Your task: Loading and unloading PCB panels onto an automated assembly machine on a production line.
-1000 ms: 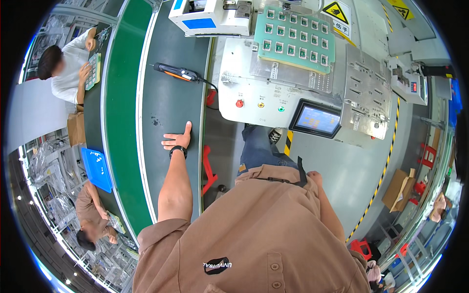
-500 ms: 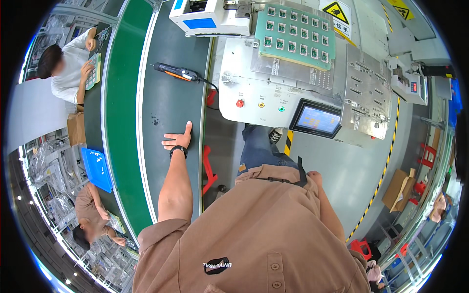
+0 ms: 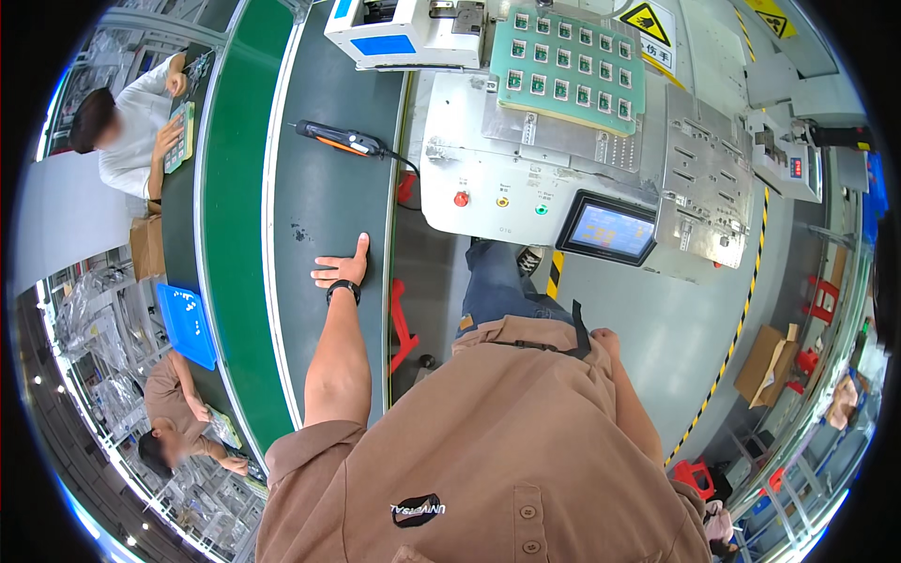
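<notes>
1. We see the left hand (image 3: pixel 338 267) flat on the dark bench top (image 3: pixel 328 202), palm down and fingers spread only a little, grasping nothing.
2. Its fingers point left, while the thumb stands out from them and points away from the body, near the bench's right edge.
3. We follow the left forearm up from the lower edge, long and nearly straight, with a black wristband (image 3: pixel 343 291) at the wrist.
4. We find the right hand (image 3: pixel 605 342) low at the person's right side, beside the waist of the brown shirt (image 3: pixel 507 441); the forearm runs close along the body.
5. The shirt partly covers that hand, so we cannot tell whether it is clenched, loose or holding something.
6. On the same bench top, beyond the left hand and apart from it, we see a black-and-orange electric screwdriver (image 3: pixel 338 139) lying on its side, its cord leading right.
7. Farther right, we see a green tray (image 3: pixel 572 75) with three rows of small pieces on the white machine (image 3: pixel 452 141), well apart from both hands; a screen (image 3: pixel 608 228) sits at the machine's near edge.
</notes>
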`<state>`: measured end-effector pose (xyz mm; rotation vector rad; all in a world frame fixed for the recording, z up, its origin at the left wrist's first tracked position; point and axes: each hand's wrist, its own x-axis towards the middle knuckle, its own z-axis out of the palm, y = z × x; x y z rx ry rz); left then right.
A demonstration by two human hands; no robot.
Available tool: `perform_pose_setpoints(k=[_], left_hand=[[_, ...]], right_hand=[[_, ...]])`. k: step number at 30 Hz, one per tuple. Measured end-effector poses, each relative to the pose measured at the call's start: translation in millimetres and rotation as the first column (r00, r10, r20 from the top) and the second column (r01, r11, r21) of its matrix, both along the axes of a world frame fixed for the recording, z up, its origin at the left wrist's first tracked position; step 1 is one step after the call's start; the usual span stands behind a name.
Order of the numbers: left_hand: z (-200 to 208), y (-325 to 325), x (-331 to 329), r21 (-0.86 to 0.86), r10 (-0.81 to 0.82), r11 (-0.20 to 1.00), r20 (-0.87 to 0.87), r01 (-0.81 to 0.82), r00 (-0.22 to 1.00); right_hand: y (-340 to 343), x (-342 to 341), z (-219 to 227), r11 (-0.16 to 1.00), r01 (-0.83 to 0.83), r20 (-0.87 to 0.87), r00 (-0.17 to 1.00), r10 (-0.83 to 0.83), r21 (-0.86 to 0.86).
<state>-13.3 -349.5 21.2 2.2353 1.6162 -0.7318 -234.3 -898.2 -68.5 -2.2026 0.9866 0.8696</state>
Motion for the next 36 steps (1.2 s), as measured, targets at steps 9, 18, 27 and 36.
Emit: perform_pose_setpoints(k=[9, 18, 27, 36], left_hand=[[-2, 1, -1, 0.002, 0.010, 1.000, 0.002, -0.010, 1.000], [-3, 2, -1, 0.001, 0.010, 1.000, 0.003, -0.010, 1.000], [-2, 1, 0, 0.000, 0.013, 1.000, 0.000, -0.013, 1.000], [1, 0, 1, 0.005, 0.006, 1.000, -0.003, -0.006, 1.000]], right_hand=[[4, 4, 7, 1.000, 0.030, -0.016, 0.999, -0.030, 0.005], [5, 8, 10, 1.000, 0.027, -0.059, 0.998, -0.028, -0.007], [7, 8, 12, 0.998, 0.053, -0.053, 0.997, -0.054, -0.021], [5, 5, 7, 0.998, 0.063, -0.049, 0.997, -0.063, -0.008]])
